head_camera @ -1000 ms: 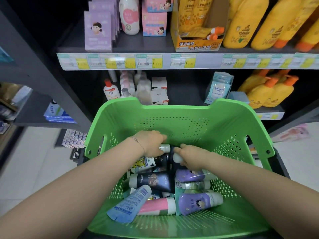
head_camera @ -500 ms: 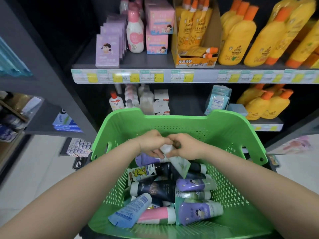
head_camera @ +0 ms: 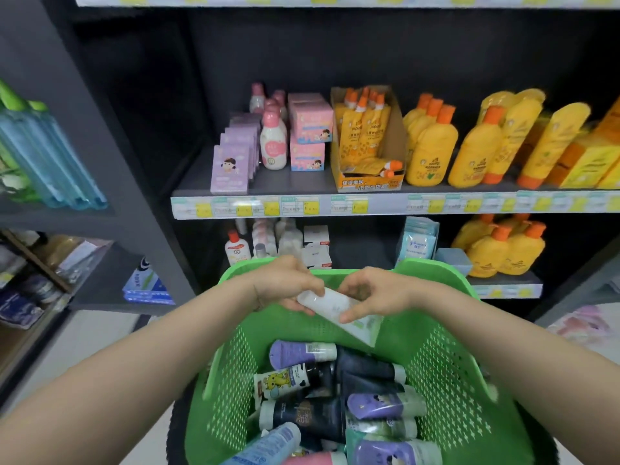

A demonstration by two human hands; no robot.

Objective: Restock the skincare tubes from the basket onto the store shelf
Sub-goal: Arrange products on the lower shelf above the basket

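A white tube with a pale green end (head_camera: 339, 312) is held above the green basket (head_camera: 459, 374), near its far rim. My left hand (head_camera: 285, 285) grips the tube's cap end and my right hand (head_camera: 372, 292) pinches its middle. Down in the basket lie several tubes: a purple one (head_camera: 298, 354), dark navy ones (head_camera: 365, 367), a white cartoon one (head_camera: 285, 380) and a blue one (head_camera: 268, 444). The dark store shelf (head_camera: 302, 186) stands straight ahead, with a bare stretch at its left end.
The shelf carries lilac boxes (head_camera: 231, 166), a pink-capped bottle (head_camera: 273, 142), pink boxes (head_camera: 310, 129), an orange pouch carton (head_camera: 365, 142) and yellow bottles (head_camera: 432, 146). A lower shelf (head_camera: 503, 280) holds more bottles just behind the basket. Blue bottles (head_camera: 57, 162) stand at the left.
Both hands have come up out of the pile with the white tube, from deep in the basket to its far rim. The view has tilted up toward the shelves.
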